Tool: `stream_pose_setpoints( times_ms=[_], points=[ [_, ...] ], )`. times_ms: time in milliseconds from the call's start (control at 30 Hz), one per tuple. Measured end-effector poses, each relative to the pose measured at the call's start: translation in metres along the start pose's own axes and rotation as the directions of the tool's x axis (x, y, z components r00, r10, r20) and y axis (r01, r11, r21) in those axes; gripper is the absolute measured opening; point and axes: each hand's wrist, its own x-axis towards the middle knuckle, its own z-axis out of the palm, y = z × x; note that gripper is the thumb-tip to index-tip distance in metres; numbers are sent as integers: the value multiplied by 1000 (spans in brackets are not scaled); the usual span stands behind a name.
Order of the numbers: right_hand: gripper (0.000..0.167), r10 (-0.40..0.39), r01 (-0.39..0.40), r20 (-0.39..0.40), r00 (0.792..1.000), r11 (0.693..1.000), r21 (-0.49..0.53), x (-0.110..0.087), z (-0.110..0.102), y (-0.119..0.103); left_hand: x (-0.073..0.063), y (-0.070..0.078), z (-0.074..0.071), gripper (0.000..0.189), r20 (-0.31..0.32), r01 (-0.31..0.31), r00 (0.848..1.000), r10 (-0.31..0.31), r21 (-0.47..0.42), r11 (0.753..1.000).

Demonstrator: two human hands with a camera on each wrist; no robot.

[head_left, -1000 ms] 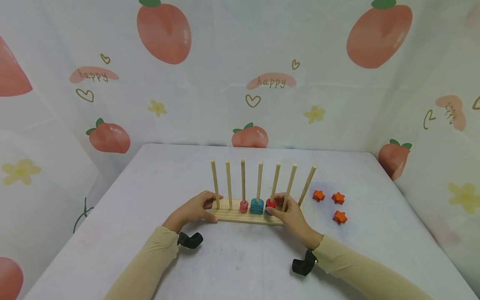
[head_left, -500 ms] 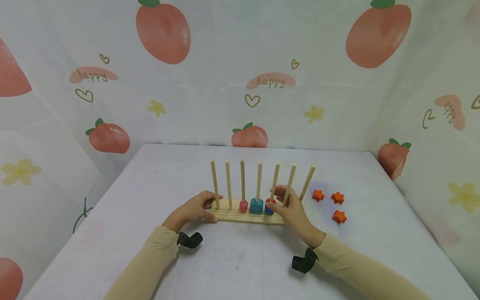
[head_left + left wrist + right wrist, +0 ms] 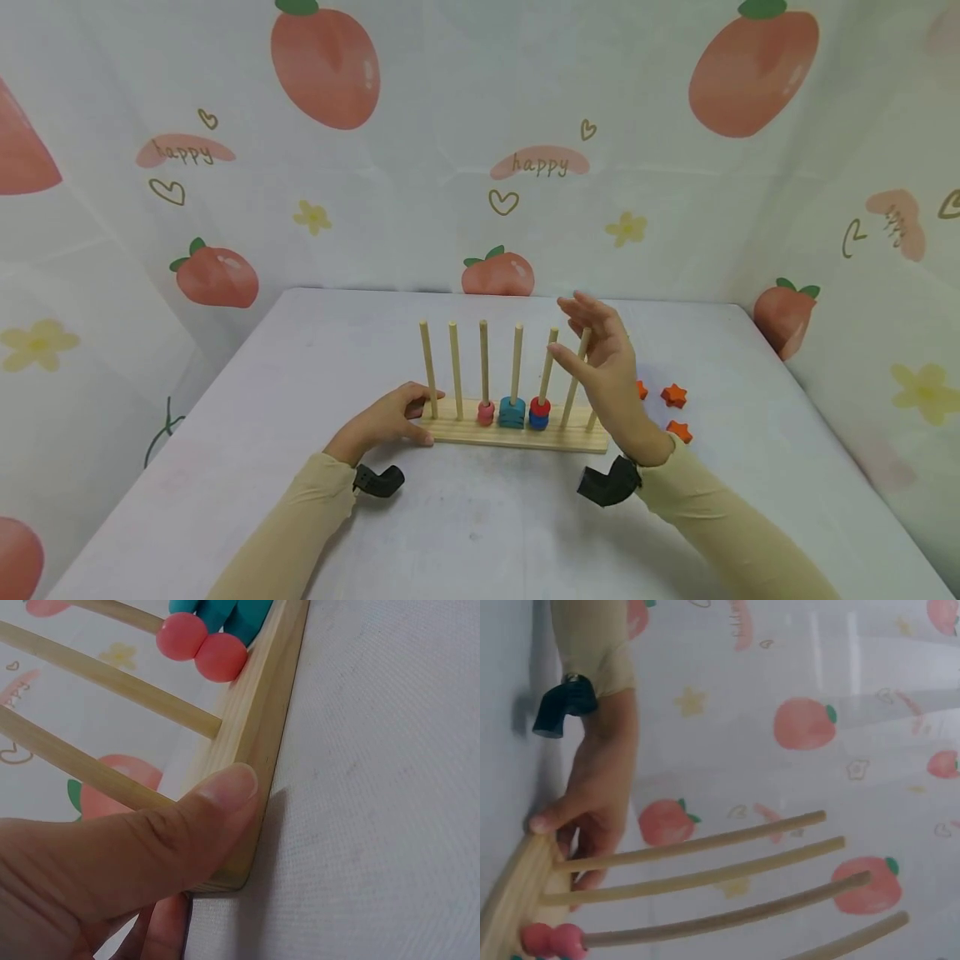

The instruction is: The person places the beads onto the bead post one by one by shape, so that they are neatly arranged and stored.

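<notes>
A wooden peg stand (image 3: 487, 433) with several upright pegs sits mid-table. My left hand (image 3: 386, 421) grips its left end; in the left wrist view the thumb (image 3: 225, 791) presses the front edge and other fingers go behind. Two pink round beads (image 3: 201, 646) are on the third peg from the left. Teal pieces (image 3: 512, 413) sit on the fourth, and a red bead (image 3: 539, 406) lies over a blue bead (image 3: 538, 422) on the fifth. My right hand (image 3: 613, 375) is raised beside the right-hand pegs, fingers spread, holding nothing; it hides part of the last peg.
Orange star-shaped beads lie on the white table to the right of the stand: one star (image 3: 674, 396) in plain view, another star (image 3: 679, 431) nearer, and a third star (image 3: 642, 390) partly behind my right hand. A patterned cloth (image 3: 405, 183) hangs behind the table.
My right hand has let go of the red bead, which now rests on the blue one, and has risen up and away from the fifth peg. The left hand stays put.
</notes>
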Motion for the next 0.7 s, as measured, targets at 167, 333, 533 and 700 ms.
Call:
stream_pose_setpoints(
  times_ms=[167, 333, 533, 700],
  points=[
    [62, -137, 136, -2, 991, 988, 76, 1, -7, -22, 0, 0, 1, 63, -1, -10, 1000, 10, 4, 1000],
    [59, -232, 235, -47, 972, 968, 89, 4, -21, -36, 0, 1, 2, 63, -8, 1, 1000, -1, 30, 1000],
    [57, -236, 245, -115, 965, 966, 77, 11, -47, -37, -1, 0, 1, 64, -5, 17, 1000, -17, 23, 1000],
    [57, -126, 126, -108, 986, 992, -7, 12, -71, -25, 0, 0, 1, 65, -9, 22, 1000, -21, 26, 999]
  ],
)
